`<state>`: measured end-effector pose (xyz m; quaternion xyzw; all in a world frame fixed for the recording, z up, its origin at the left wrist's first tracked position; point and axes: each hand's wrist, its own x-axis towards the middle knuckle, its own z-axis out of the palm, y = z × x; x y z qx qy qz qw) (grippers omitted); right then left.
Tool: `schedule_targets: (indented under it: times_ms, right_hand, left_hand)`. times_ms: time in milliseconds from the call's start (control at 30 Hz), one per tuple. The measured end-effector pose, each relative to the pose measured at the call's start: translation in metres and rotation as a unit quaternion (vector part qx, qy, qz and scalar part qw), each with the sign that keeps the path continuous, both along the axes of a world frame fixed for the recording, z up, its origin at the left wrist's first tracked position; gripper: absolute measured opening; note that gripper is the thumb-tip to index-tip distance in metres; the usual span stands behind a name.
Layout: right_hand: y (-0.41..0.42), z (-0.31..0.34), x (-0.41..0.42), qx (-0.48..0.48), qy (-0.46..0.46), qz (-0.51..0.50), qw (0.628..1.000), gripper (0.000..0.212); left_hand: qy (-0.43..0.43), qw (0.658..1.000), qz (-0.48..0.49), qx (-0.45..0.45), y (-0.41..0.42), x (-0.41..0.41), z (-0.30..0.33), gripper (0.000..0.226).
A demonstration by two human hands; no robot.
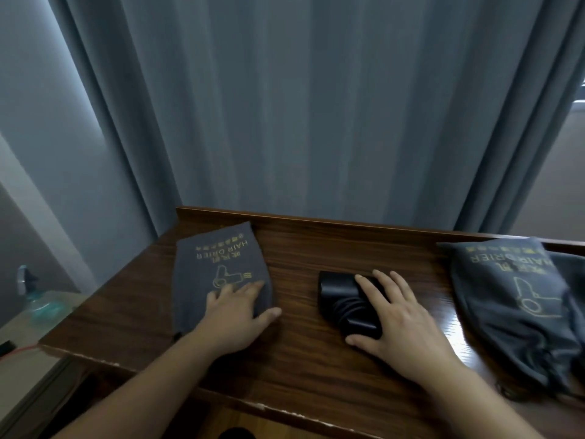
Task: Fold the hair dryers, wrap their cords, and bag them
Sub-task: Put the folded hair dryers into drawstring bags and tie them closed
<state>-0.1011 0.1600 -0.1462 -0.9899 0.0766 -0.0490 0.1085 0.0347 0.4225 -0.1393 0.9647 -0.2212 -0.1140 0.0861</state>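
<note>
— What's sitting nearest the camera?

— The two bare forearms are reaching in from the bottom edge over the front lip of the dark wooden table [300, 369]. The left hand [235, 315] is lying flat on a grey drawstring bag [218, 267], fingers straight and spread, gripping nothing.

— And the other one?

— The right hand [400, 321] is resting on a folded black hair dryer [342, 299], fingers extended over its top and the thumb touching its near end. It is pressing more than clutching.

— Where is the dryer lying?

— It is lying on the table between the two bags, near the middle, apart from both.

— Two bags?

— A second grey bag [512, 299], fuller and rumpled, is lying at the right end of the table, gold "HAIR DRIER" print facing up. A grey curtain [316, 106] is hanging behind the table.
</note>
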Motion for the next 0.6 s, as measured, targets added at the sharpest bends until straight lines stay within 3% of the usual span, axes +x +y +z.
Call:
schedule_targets:
  times_ms: [233,367,500,600]
  right_hand:
    - [0.000,-0.002,-0.002,-0.009,-0.008,-0.006,1.000,0.105]
    - [-0.001,-0.001,-0.002,0.000,0.006,-0.004,1.000,0.107]
    - [-0.010,0.006,0.001,0.026,0.049,0.013,0.998,0.113]
    - [-0.004,0.010,-0.002,-0.008,0.009,0.020,1.000,0.104]
  left_hand:
    - [0.076,0.978,-0.167,-0.094,-0.035,-0.040,-0.002,0.084]
    - [-0.047,0.983,-0.169,-0.051,-0.012,-0.035,-0.016,0.063]
    - [-0.102,0.979,-0.137,-0.115,0.010,-0.035,-0.021,0.027]
    - [-0.154,0.968,-0.106,-0.170,0.019,-0.033,-0.023,0.021]
